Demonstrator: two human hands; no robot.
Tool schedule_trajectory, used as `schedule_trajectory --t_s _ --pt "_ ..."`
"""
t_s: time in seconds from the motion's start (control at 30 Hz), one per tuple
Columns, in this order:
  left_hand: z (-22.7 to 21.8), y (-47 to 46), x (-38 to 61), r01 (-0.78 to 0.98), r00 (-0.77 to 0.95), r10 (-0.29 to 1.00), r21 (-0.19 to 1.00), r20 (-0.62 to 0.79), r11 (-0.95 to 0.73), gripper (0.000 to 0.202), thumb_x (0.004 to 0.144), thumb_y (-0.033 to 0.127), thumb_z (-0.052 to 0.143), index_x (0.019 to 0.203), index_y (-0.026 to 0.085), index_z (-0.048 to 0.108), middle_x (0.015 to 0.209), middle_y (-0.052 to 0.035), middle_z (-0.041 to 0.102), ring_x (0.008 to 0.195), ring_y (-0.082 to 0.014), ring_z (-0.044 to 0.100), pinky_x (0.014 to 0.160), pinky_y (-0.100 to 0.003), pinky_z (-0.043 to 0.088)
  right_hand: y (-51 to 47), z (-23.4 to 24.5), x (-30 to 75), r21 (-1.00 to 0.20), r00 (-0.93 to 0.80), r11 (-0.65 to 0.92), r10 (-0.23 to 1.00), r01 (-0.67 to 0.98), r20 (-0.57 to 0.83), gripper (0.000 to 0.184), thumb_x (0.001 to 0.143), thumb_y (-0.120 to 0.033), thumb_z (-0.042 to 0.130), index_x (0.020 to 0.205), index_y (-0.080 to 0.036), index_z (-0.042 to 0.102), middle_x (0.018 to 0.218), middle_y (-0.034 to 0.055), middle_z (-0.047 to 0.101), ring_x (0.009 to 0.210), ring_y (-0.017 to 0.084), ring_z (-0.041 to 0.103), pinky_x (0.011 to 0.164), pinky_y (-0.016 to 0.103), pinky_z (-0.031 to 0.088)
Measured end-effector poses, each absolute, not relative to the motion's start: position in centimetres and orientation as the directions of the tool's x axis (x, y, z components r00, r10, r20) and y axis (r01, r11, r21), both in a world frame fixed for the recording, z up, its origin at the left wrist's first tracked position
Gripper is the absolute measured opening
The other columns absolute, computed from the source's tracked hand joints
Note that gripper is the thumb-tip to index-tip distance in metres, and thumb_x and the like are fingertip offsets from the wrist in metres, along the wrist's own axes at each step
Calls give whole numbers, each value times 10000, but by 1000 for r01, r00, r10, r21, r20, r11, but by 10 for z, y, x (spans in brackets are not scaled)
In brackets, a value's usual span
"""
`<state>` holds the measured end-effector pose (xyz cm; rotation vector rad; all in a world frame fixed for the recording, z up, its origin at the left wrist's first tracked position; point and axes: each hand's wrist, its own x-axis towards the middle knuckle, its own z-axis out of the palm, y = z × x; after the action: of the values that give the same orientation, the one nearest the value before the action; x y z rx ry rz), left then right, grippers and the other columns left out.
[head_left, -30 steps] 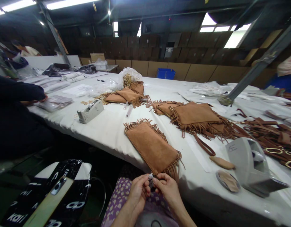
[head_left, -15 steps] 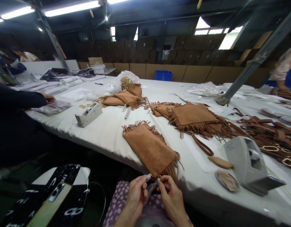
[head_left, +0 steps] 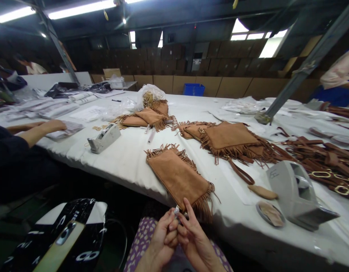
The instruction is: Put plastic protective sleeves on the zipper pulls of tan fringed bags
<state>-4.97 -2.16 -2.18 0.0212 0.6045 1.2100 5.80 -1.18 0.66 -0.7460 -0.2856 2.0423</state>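
White cloth covers the long work bench (head_left: 126,170), and cardboard cartons (head_left: 174,85) stack up along the far wall behind a blue plastic crate (head_left: 194,89). Across the middle of the bench lie tan suede fringed bags, in loose groups. Toward the right edge sit a heap of brown leather straps (head_left: 324,164) with gold rings and a large grey tape dispenser (head_left: 293,194). A smaller tape dispenser (head_left: 104,138) stands nearer the left edge, where a co-worker's hand (head_left: 52,125) rests on a plastic-wrapped packet (head_left: 69,130).

One fringed bag (head_left: 177,181) lies alone at the near edge, its fringed end just above the person's hands, which are raised over a lilac patterned lap (head_left: 141,241) and off the bench. The left hand (head_left: 162,238) is closed, pinching a small silver fitting (head_left: 177,210) between finger and thumb. The right hand (head_left: 195,237) is curved close beside it, fingers partly spread; whether it grips anything is hidden.
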Motion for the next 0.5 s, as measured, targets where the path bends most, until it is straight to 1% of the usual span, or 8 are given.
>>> schedule_trajectory --t_s 0.1,0.17,0.23,0.3,0.37,0.4,0.47,0.5 --pt "-12 -21 -56 -884 361 865 166 -349 436 139 843 236 619 788 139 537 486 124 327 294 36 55 321 -131 83 -10 21 61 -311 -495 -611 782 -728 -379 722 737 -171 738 1341 -397 414 1008 -2 631 469 -3 405 415 92 348" --pt "-5 -21 -60 -871 405 859 153 -313 466 123 864 220 588 783 138 546 487 123 306 298 30 31 322 -137 77 -8 27 62 -267 -537 -630 768 -729 -348 671 739 -194 743 1310 -402 459 1017 -7 632 435 -23 353 393 75 308" --pt "-2 -20 -63 -835 458 839 181 -294 519 116 858 227 594 782 149 554 480 122 315 289 21 22 318 -145 73 -6 29 62 -291 -568 -651 756 -701 -324 653 733 -246 756 1298 -409 473 1013 -9 636 400 -37 306 366 70 259" --pt "-5 -19 -66 -785 516 812 229 -272 575 204 843 273 611 690 161 535 430 120 307 268 10 32 309 -157 68 -4 27 64 -416 -571 -649 760 -637 -312 668 739 -318 751 1323 -418 441 1020 0 643 376 -40 305 355 85 252" --pt "-12 -18 -73 -751 542 802 285 -249 596 370 835 364 613 552 177 464 347 114 246 244 -8 67 304 -171 75 -2 24 68 -634 -561 -593 776 -496 -287 728 738 -389 738 1376 -389 386 966 17 664 377 -10 378 373 125 313" --pt "-17 -18 -77 -742 538 806 314 -249 592 419 815 405 633 519 183 438 322 111 230 239 -13 89 304 -174 81 0 22 71 -755 -551 -530 789 -387 -271 763 730 -416 735 1398 -350 372 884 19 676 391 22 426 392 151 353" --pt "-29 -18 -87 -746 463 838 383 -290 545 375 735 447 718 586 178 504 329 109 293 244 -8 121 314 -169 89 6 22 82 -942 -484 -321 843 -102 -235 746 719 -456 719 1380 -252 441 655 5 655 426 100 501 438 212 419" --pt "-34 -18 -92 -749 400 858 425 -323 509 337 685 449 764 696 182 560 359 111 348 251 -1 136 324 -160 93 12 23 88 -979 -406 -196 891 56 -202 674 726 -468 698 1325 -217 519 574 3 632 446 136 529 463 242 444"
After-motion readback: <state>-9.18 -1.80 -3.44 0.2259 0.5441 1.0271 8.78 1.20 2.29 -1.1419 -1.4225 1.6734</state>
